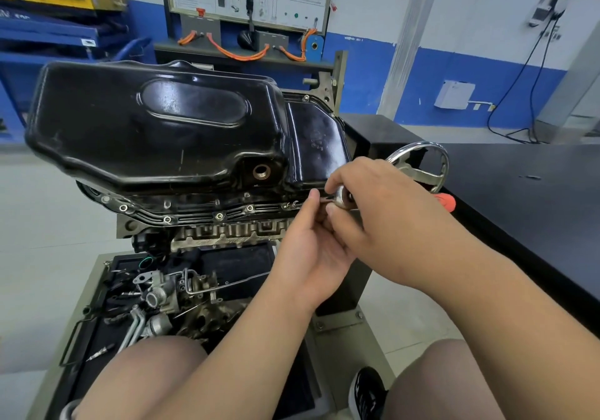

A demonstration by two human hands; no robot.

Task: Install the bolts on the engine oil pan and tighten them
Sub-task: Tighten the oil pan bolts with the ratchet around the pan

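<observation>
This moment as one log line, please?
right hand: grips silver orange-handled ratchet | left hand: pinches its tip | black metal oil pan: flange bolts fitted

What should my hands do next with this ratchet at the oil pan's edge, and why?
Probably guide the ratchet tip onto the bolt at the right end of the flange, then start turning. The right hand grips the ratchet head, the left hand pinches its tip beside that bolt, and bolts further left already sit in their holes.
</observation>
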